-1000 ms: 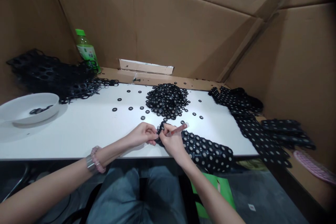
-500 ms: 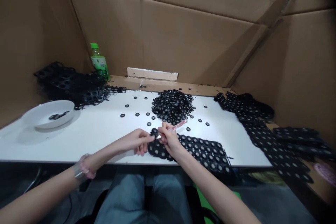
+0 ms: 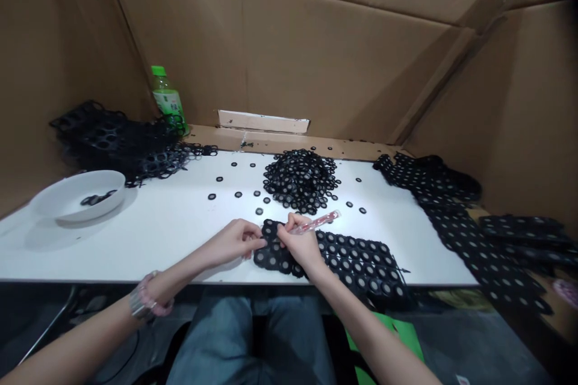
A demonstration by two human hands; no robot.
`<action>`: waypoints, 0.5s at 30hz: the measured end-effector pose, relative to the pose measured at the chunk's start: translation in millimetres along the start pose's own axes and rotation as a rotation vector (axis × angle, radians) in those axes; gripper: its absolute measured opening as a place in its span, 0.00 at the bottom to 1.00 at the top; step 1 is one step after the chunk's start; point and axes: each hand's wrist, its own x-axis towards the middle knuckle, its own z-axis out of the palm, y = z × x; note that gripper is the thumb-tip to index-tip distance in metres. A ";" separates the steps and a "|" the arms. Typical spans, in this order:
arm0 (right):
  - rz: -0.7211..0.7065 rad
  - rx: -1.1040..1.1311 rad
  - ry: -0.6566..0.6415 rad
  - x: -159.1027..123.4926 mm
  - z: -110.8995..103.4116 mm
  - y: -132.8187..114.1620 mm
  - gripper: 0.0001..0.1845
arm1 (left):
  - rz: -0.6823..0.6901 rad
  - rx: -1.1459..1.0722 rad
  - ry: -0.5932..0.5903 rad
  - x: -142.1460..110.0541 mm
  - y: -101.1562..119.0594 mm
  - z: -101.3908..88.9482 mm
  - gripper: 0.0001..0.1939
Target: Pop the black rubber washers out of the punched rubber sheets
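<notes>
In front of me lies a black sheet (image 3: 356, 258) covered with rows of round pieces that have grey centres. My left hand (image 3: 237, 240) is closed at the sheet's left end, thumb and forefinger pinched at its edge. Between the fingers of my right hand (image 3: 302, 246) is a slim pen-shaped tool (image 3: 318, 222) with a clear and red handle, held like a pen over the sheet. Its tip is hidden behind the fingers. Just beyond sits a heap of small black rings (image 3: 300, 180), with several loose rings (image 3: 238, 194) scattered around it.
A white bowl (image 3: 49, 192) with a few black pieces stands at the left. Behind it are a tangle of black perforated scrap (image 3: 99, 132) and a green-capped bottle (image 3: 168, 102). More black dotted sheets (image 3: 469, 246) hang over the table's right side. Cardboard walls (image 3: 352, 54) surround the table (image 3: 180, 216).
My right hand has shifted slightly right with the tool, away from my left fingertips. The tool's metal tip, visible before, is now hidden. The camera view has moved a little.
</notes>
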 end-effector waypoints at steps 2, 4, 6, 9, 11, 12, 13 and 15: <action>0.004 -0.031 -0.030 -0.9 1.1 -0.1 0.15 | 0.003 -0.032 0.025 -1.1 -1.9 0.3 0.13; -0.003 -0.056 -0.043 -1.2 1.5 -0.7 0.14 | 0.009 -0.054 0.041 -1.2 -4.6 1.2 0.13; -0.013 -0.094 -0.047 -1.1 1.5 -1.1 0.14 | 0.019 -0.076 0.041 -0.7 -7.4 2.4 0.12; -0.037 -0.154 -0.047 -0.5 1.2 0.1 0.13 | 0.038 -0.110 0.043 0.1 -11.1 4.3 0.12; -0.068 -0.192 -0.057 -0.4 1.6 1.9 0.14 | 0.043 -0.129 0.045 0.2 -13.3 5.8 0.12; -0.089 -0.215 -0.065 -0.5 2.2 2.7 0.14 | 0.046 -0.140 0.046 0.0 -14.4 6.6 0.12; -0.116 -0.243 -0.073 -0.7 3.0 3.5 0.14 | 0.053 -0.153 0.049 -0.3 -15.4 7.3 0.11; -0.174 -0.308 -0.090 -1.2 5.1 4.5 0.15 | 0.075 -0.190 0.055 -0.9 -17.2 8.4 0.11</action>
